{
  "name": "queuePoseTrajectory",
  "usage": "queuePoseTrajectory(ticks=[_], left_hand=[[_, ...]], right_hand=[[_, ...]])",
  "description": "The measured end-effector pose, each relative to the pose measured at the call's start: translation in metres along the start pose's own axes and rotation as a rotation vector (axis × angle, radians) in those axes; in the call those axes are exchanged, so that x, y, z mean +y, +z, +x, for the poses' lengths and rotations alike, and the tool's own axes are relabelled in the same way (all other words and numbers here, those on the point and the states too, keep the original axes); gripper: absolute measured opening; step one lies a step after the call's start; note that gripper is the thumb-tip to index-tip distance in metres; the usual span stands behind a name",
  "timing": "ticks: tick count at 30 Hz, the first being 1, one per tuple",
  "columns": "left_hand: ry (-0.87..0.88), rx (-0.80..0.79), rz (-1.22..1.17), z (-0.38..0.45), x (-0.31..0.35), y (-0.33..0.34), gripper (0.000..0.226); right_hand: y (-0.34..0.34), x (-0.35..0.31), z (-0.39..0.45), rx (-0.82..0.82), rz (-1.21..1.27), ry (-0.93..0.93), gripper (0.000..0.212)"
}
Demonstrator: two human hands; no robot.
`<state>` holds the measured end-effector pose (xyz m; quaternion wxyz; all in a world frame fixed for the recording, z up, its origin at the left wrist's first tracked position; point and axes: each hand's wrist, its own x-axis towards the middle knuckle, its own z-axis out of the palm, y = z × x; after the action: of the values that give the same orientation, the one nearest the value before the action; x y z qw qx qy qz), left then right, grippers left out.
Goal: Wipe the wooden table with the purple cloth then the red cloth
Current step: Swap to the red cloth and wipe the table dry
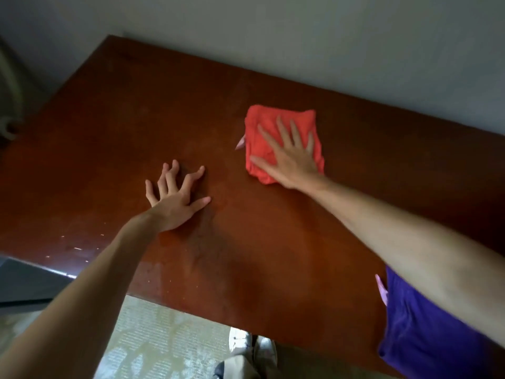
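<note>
The red cloth (262, 132) lies folded on the wooden table (136, 119), right of the middle. My right hand (289, 157) presses flat on it with the fingers spread, covering its near right part. A small pink tag sticks out at the cloth's left edge. My left hand (175, 195) rests flat on the bare wood to the left of the cloth, fingers apart, holding nothing. The purple cloth (426, 332) lies at the table's near right corner, partly hidden under my right forearm.
A grey wall (328, 36) runs along the table's far edge. Pale floor (164, 340) and my shoes (251, 346) show below the near edge. A dark surface (24, 283) sits at the near left, and a pale pipe-like object (11, 77) stands at the far left.
</note>
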<state>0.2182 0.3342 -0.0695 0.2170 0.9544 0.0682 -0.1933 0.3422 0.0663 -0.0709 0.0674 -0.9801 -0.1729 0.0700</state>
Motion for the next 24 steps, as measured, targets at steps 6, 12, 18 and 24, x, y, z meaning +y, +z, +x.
queuePoseTrajectory(ticks=[6, 12, 18, 24], left_hand=[[-0.039, 0.136, 0.042, -0.012, 0.012, 0.006, 0.059], [-0.023, 0.119, -0.012, -0.011, 0.009, 0.002, 0.059], [0.016, 0.102, -0.163, -0.008, 0.005, 0.0, 0.047], [0.091, 0.06, -0.024, -0.009, -0.004, 0.006, 0.062]], right_hand=[[0.052, -0.111, -0.217, 0.018, -0.01, -0.226, 0.088], [0.054, -0.113, -0.222, 0.022, -0.021, -0.228, 0.088], [0.033, -0.076, -0.103, 0.079, -0.012, -0.187, 0.081], [0.001, -0.033, 0.087, 0.111, 0.022, 0.093, 0.085]])
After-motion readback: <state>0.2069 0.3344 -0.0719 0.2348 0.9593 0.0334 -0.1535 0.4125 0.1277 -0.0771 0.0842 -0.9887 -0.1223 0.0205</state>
